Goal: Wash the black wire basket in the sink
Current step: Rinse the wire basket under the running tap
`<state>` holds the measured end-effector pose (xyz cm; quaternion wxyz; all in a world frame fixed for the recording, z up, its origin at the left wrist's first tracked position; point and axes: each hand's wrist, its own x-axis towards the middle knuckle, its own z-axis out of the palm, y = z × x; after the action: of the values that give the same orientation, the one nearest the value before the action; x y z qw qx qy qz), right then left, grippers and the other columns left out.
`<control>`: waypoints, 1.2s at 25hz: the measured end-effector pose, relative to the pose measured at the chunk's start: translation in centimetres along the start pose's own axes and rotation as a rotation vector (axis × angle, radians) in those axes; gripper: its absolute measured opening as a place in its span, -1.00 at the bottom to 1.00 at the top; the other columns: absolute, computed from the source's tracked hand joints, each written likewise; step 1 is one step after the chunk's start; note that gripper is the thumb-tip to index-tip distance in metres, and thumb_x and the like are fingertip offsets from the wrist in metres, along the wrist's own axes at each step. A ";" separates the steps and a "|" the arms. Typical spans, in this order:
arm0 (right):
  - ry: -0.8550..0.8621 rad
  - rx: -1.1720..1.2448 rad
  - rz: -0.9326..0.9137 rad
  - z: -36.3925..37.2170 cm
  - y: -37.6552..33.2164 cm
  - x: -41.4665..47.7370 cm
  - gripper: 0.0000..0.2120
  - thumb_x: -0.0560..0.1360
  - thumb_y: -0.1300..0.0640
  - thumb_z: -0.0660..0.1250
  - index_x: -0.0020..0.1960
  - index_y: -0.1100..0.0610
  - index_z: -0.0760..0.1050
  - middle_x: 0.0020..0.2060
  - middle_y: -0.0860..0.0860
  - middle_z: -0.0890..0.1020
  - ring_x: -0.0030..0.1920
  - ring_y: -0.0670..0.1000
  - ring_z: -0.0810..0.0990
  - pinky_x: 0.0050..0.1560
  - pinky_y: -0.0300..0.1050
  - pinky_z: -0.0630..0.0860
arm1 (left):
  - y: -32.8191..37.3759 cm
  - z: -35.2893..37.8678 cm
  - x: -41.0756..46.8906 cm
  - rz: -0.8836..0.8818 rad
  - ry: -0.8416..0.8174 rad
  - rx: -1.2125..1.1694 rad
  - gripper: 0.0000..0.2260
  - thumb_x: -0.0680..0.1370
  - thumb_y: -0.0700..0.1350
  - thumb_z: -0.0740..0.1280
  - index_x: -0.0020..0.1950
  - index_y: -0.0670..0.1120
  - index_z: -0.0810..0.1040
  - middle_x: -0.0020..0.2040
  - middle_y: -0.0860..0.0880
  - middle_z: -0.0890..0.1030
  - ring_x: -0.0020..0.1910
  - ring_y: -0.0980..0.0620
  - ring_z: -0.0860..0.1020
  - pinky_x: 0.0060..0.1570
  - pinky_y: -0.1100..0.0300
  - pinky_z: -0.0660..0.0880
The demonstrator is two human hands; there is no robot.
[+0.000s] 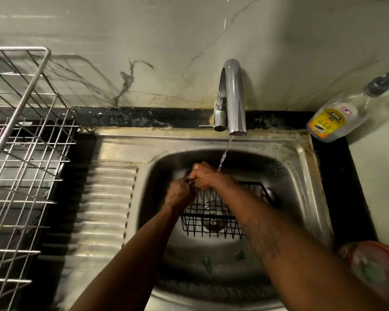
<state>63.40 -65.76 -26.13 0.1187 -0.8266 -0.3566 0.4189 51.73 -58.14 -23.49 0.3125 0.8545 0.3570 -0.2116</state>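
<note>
The rectangular black wire basket [211, 218] lies inside the bowl of the stainless-steel sink [301, 149], over the drain, and appears tilted with its far-left corner held up by both hands. The left hand [180, 194] is curled into a tight fist round the rim wire at that corner. The right hand [203, 176], wet and glistening, is clenched just beside it on the same rim — whether either also holds a scrubber I cannot tell. Both forearms reach forward and down into the bowl, the right one crossing above the basket's mesh.

The thin stream of water [224, 156] from the curved chrome tap [234, 95] falls just right of the right hand and misses most of the wire. To rinse well, I judge the basket should go under the stream and be turned so each side is wetted — with a firm grip, since wet wire slips.

Green scraps [208, 264] lie on the sink floor. A silver wire dish rack [27, 131] stands at the left. A clear bottle of dishwashing gel [337, 117] stands on the dark tabletop [337, 176] at the right.
</note>
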 end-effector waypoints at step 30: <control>0.016 0.194 0.070 -2.6 9.3 -5.3 -0.74 0.57 0.22 0.38 0.21 0.00 0.64 0.11 -0.12 0.68 0.11 -0.14 0.61 0.30 -0.08 0.50 | -0.8 -0.4 1.0 -0.085 0.033 -0.086 -0.79 0.54 -0.22 0.30 -0.29 -0.06 0.43 -0.28 -0.04 0.54 -0.33 0.04 0.56 -0.39 0.22 0.52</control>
<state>67.92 -75.84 -25.89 0.1862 -0.8265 -0.2845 0.4487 51.86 -56.98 -24.05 0.3338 0.8277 0.4066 -0.1952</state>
